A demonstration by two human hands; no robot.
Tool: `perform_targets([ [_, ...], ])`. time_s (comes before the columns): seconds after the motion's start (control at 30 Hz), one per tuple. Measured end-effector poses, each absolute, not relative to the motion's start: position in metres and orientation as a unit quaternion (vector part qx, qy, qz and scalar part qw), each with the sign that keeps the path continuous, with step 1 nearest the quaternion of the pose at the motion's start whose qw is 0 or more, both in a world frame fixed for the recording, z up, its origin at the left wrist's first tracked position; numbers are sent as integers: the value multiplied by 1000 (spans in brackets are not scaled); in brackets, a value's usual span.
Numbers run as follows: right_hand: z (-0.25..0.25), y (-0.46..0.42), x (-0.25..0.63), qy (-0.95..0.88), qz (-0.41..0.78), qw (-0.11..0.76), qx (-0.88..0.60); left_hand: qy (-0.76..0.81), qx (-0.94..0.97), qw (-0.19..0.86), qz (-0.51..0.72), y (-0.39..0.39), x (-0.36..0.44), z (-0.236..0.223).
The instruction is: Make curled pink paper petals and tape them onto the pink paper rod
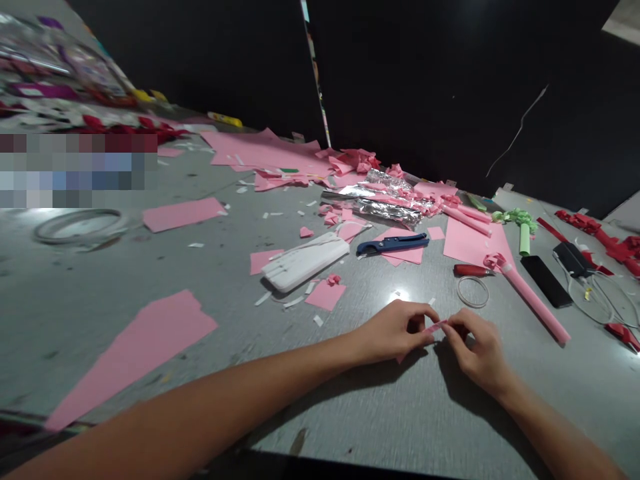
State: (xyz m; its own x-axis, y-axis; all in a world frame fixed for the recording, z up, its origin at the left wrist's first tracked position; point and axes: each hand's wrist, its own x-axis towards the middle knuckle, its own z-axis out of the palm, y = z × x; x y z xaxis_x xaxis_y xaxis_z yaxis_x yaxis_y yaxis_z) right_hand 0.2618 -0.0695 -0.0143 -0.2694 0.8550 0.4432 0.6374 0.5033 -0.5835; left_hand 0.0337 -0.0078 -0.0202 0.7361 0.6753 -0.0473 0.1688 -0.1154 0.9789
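Observation:
Between my two hands, just above the grey table, is a small piece of pink paper (pixel 435 327). My left hand (pixel 403 330) pinches it between thumb and fingertips, and a pink corner shows below that palm. From the other side, my right hand (pixel 475 350) grips the paper's end with thumb and forefinger. Beyond the right hand lie a tape ring (pixel 473 292) and a red-handled tool (pixel 470 270). Farther left, a pink paper square (pixel 326 295) carries a small crumpled pink piece. A white oblong device (pixel 306 261) and a blue cutting tool (pixel 393 244) lie behind it.
A rolled pink paper tube (pixel 535 303), a black phone (pixel 546 281) and a charger with cable (pixel 573 259) lie at right. Silver foil packs (pixel 385 207) and pink sheets (pixel 265 148) line the dark wall. Cut pink pieces (pixel 145 347) and a large ring (pixel 77 227) lie left.

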Motion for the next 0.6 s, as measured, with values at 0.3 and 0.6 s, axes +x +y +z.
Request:
perform_targets([
  [0.3,-16,-70,263,-785,142,363,-482,300,714,596,215,-8,34,-19],
  [0.6,-18,-66,263,-790,108,368,-478,285,721,593,219,-7,35,-21],
])
